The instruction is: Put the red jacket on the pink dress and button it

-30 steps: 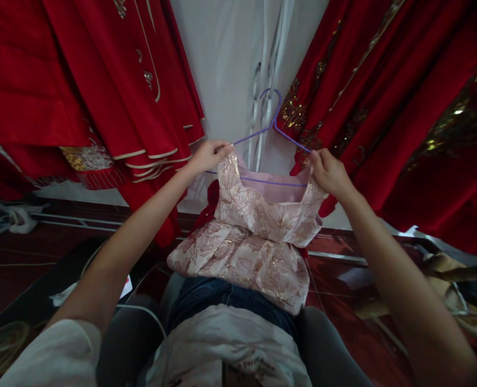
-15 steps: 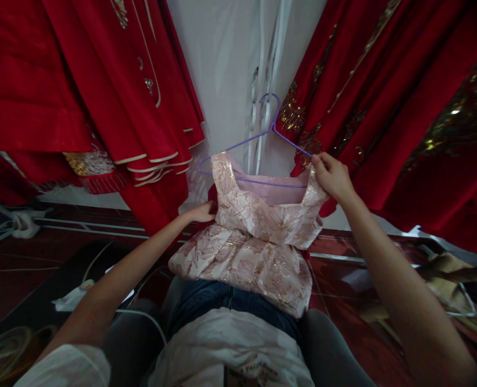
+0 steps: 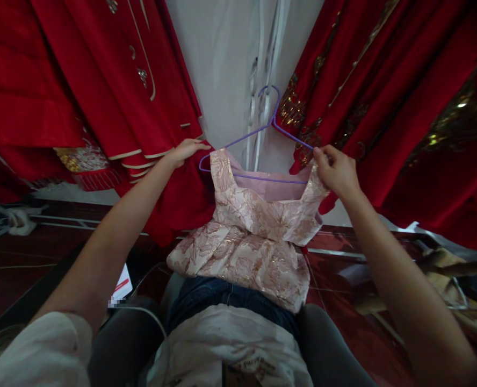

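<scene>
A sleeveless pink-and-gold brocade dress (image 3: 258, 215) hangs by its straps on a purple hanger (image 3: 254, 130), its lower part bunched over my lap. My right hand (image 3: 337, 171) is closed at the right shoulder, gripping the hanger's end together with the dress strap. Beside the left strap, my left hand (image 3: 188, 152) is raised with its fingertips pinched at the upper edge of a red cloth (image 3: 186, 199). That cloth spreads below the hand and passes behind the dress. The hanger's hook rests at a white metal rail (image 3: 268, 64).
Red garments (image 3: 113, 70) with pale trim hang on the left. More red garments (image 3: 367, 107) with gold embroidery hang on the right. A white-and-red card or packet (image 3: 122, 284) lies by my left forearm, near a white cable (image 3: 145, 312). Tan items (image 3: 443, 274) lie at the right.
My left hand has risen from the dress's side to beside the left strap, and red cloth has come up with it. My right hand stays at the right shoulder.
</scene>
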`<state>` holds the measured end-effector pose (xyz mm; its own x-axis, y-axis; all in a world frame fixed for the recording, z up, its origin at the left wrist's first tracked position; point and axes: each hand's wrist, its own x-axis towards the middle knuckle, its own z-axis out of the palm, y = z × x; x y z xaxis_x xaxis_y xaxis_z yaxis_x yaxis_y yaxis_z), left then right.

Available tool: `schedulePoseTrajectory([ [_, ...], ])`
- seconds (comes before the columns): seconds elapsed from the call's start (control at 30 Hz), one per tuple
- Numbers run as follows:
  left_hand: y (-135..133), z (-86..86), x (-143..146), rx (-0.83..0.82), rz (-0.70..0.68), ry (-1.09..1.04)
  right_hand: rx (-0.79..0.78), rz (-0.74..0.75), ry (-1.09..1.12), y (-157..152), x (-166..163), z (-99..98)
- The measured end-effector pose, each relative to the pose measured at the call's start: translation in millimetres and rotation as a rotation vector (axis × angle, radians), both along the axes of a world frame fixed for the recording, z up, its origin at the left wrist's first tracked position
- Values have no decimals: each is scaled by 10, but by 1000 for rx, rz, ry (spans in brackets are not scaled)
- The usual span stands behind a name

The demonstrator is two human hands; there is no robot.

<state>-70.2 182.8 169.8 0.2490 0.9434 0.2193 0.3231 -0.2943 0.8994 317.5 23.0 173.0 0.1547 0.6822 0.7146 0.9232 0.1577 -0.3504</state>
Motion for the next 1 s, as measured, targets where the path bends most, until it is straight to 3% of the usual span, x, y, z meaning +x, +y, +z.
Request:
schedulePoseTrajectory([
  [0.1,-59,311,335,178,106,109,62,-79,-84,-89,-139,53],
  [0.23,-359,440,841,409,152,80,63,-138,-89,-222,-271,107],
  [0.37,-543,377,1021,475,37,60,-42,-113,-5,-230,-203,152],
  [0.5,-339,227,929,452,-155,179,-209,4,49,34,-70,166],
  [0.63,-76,80,901,422,19,174,-514,107,246,415,42,211],
  [0.77,-58,24,936,288,24,162,-938,440,365,714,102,333],
  [0.9,-143,37,918,327,-16,293,-1019,614,260,923,-38,411],
  [1.0,-167,37,875,305,-23,310,-1097,554,175,997,-257,382],
])
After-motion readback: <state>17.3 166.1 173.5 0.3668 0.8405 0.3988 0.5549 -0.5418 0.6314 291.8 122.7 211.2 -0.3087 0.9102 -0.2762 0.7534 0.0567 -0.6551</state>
